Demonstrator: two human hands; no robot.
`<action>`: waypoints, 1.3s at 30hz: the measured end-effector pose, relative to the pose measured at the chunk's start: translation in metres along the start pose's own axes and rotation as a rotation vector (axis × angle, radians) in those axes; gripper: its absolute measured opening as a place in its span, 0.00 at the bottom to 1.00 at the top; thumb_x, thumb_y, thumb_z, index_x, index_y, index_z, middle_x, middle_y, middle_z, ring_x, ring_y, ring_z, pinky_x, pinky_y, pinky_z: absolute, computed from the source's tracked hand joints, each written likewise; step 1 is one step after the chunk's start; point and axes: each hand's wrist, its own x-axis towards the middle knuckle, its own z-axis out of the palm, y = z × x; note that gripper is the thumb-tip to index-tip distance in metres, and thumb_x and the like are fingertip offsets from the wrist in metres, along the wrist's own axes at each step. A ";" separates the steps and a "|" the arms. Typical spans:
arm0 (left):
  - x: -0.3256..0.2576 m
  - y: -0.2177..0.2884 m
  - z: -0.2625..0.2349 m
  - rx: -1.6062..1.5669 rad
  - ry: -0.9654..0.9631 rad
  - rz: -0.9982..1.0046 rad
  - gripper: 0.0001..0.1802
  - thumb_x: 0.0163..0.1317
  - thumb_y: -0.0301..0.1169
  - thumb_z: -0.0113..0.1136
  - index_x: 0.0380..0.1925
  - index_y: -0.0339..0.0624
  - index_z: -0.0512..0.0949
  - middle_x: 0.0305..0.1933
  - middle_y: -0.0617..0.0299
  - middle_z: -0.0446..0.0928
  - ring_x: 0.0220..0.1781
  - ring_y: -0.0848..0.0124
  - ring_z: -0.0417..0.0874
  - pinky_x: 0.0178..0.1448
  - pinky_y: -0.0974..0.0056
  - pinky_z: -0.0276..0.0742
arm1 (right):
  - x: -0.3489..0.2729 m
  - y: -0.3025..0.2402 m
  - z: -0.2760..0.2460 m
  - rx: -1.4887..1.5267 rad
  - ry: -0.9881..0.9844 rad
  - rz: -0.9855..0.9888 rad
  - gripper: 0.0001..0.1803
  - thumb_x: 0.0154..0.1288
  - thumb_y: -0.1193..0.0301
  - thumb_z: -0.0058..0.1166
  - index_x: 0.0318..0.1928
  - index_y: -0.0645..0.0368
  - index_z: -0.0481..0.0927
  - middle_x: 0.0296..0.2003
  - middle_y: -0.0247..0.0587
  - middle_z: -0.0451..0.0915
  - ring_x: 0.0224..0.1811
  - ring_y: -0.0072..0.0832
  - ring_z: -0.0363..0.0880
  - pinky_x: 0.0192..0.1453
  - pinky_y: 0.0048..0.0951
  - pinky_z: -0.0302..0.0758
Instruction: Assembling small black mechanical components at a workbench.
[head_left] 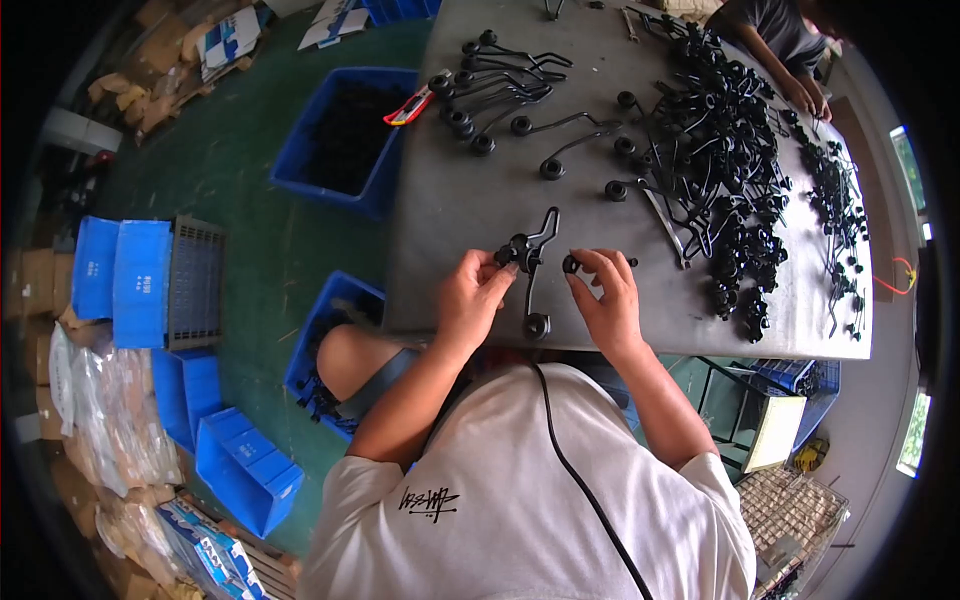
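Near the front edge of the grey table (420, 290), my left hand (472, 300) is closed on a black bent rod part (541, 245). Its looped end points away from me, a dark clamp-like piece sits at my fingertips, and a round black bushing (537, 325) hangs at the near end. Just to the right, my right hand (608, 300) pinches a small black ring-shaped piece (571, 264) between thumb and forefinger, apart from the rod. A small black end of something (632, 262) shows beside its fingers; what it belongs to is hidden.
Several bent rods with bushings (500, 85) lie at the far left, beside a red utility knife (408, 107). A large heap of black parts (715, 150) covers the right side, with a wrench (668, 228) beside it. Blue crates (290, 185) stand left. Another person's hands (808, 95) work far right.
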 end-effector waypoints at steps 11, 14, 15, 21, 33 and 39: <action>-0.004 0.005 0.002 -0.066 -0.070 -0.044 0.12 0.66 0.32 0.67 0.38 0.37 0.76 0.29 0.66 0.82 0.24 0.83 0.74 0.26 0.73 0.69 | 0.012 -0.028 0.008 0.117 -0.066 -0.095 0.22 0.56 0.79 0.67 0.53 0.58 0.81 0.44 0.41 0.79 0.41 0.33 0.80 0.42 0.32 0.79; -0.002 0.001 0.001 -0.079 -0.082 -0.044 0.12 0.66 0.32 0.67 0.38 0.37 0.76 0.30 0.66 0.82 0.24 0.83 0.74 0.26 0.73 0.69 | 0.013 -0.027 0.008 0.130 -0.097 -0.066 0.21 0.57 0.76 0.68 0.52 0.57 0.81 0.44 0.42 0.79 0.39 0.35 0.80 0.43 0.34 0.80; -0.002 0.001 0.000 -0.098 -0.081 -0.050 0.11 0.66 0.32 0.67 0.38 0.37 0.76 0.30 0.66 0.82 0.24 0.83 0.73 0.26 0.73 0.69 | 0.014 -0.027 0.009 0.126 -0.106 -0.099 0.21 0.57 0.76 0.68 0.52 0.57 0.81 0.43 0.42 0.79 0.39 0.35 0.80 0.42 0.33 0.80; 0.002 -0.007 -0.004 -0.227 -0.130 -0.053 0.10 0.66 0.29 0.65 0.39 0.37 0.75 0.32 0.63 0.83 0.23 0.82 0.73 0.26 0.74 0.67 | -0.003 0.015 -0.015 -0.038 0.003 0.058 0.20 0.60 0.73 0.66 0.53 0.56 0.79 0.42 0.43 0.77 0.40 0.38 0.80 0.43 0.37 0.79; 0.003 0.001 0.001 -0.128 -0.068 -0.078 0.10 0.65 0.30 0.66 0.38 0.36 0.75 0.31 0.63 0.82 0.22 0.82 0.73 0.26 0.73 0.68 | 0.003 0.068 -0.039 -0.247 -0.059 0.177 0.12 0.68 0.73 0.58 0.50 0.59 0.77 0.42 0.47 0.78 0.43 0.48 0.81 0.46 0.42 0.78; 0.000 0.003 0.005 -0.068 -0.040 -0.063 0.12 0.64 0.32 0.68 0.38 0.37 0.76 0.30 0.64 0.81 0.23 0.82 0.73 0.26 0.72 0.70 | 0.003 0.015 -0.003 0.402 -0.157 0.233 0.12 0.65 0.80 0.60 0.49 0.62 0.78 0.39 0.39 0.79 0.37 0.24 0.84 0.38 0.25 0.79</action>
